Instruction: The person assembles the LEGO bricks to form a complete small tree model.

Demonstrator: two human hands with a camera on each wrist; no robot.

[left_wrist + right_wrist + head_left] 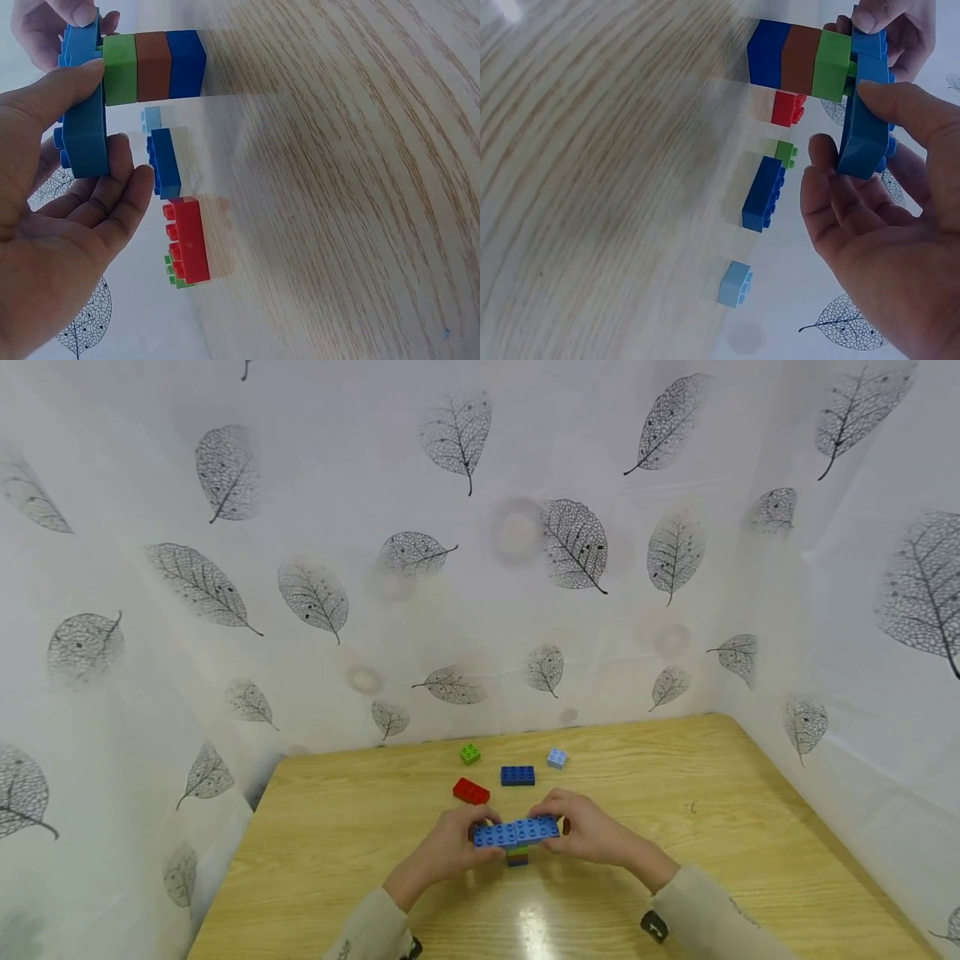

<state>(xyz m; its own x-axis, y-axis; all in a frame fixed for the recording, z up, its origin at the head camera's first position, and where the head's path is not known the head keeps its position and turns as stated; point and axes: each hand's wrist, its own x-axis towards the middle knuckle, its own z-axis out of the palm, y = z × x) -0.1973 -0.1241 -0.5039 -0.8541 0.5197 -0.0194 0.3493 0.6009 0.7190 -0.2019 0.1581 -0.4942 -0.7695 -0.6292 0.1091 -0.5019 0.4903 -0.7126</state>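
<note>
A person's left hand (453,843) and right hand (592,828) are holding 2 long blue bricks over a small stack. The left hand's grip is closed on the left blue brick (495,836), its thumb pressing along the near side and its fingers curling behind the far side. The right hand's grip is pinching the right blue brick (537,829) in the same way, thumb near and fingers beyond.

The 2 blue bricks are meeting end to end above the stack, with their studs facing up. The stack is standing upright on the wooden surface (337,827) and is consisting of 3 bricks: a green brick (120,70) on top, a brown brick (154,66) in the middle and a dark blue brick (187,64) at the bottom. Part of a green stud is showing in a narrow gap under the blue bricks.

Beyond the hands, 4 loose bricks are resting studs up. A red brick (471,791) is lying just behind the left hand, a long navy brick (517,776) is sitting to its right, a little green brick (470,754) is sitting behind the red brick, and a pale blue brick (557,758) is lying at the far right of the group. A leaf-printed curtain (517,677) is hanging behind.
</note>
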